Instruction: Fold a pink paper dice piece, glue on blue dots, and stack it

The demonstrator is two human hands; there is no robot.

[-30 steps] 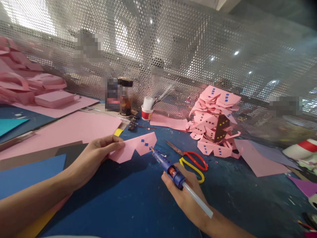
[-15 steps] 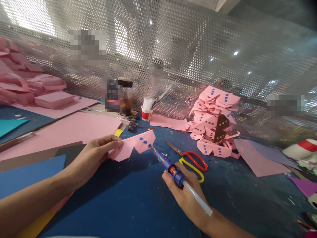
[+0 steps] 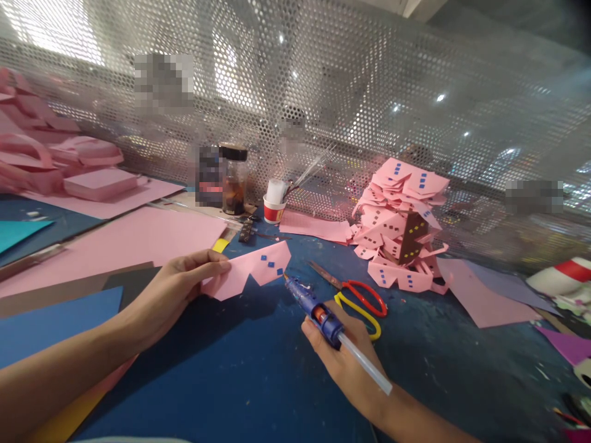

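Between thumb and fingers, my left hand pinches the left end of a pink paper cutout, which has a notch in its lower edge. Three small blue paper squares sit on its right part. My right hand is wrapped round a blue glue gun, with a clear glue stick poking out of its back. The gun's tip is at the cutout's right end, close to the lowest blue square; whether it touches, I cannot tell. Scissors with red and yellow handles lie just beyond my right hand.
A tall pile of pink cutouts stands at the back right. Behind the table rises a perforated metal screen. A red-and-white cup and a dark-lidded jar stand before it. Pink sheets and a blue sheet lie left.
The glue gun has shifted very slightly to the left and its back end up a little. The pink cutout and my left hand stay almost in place.
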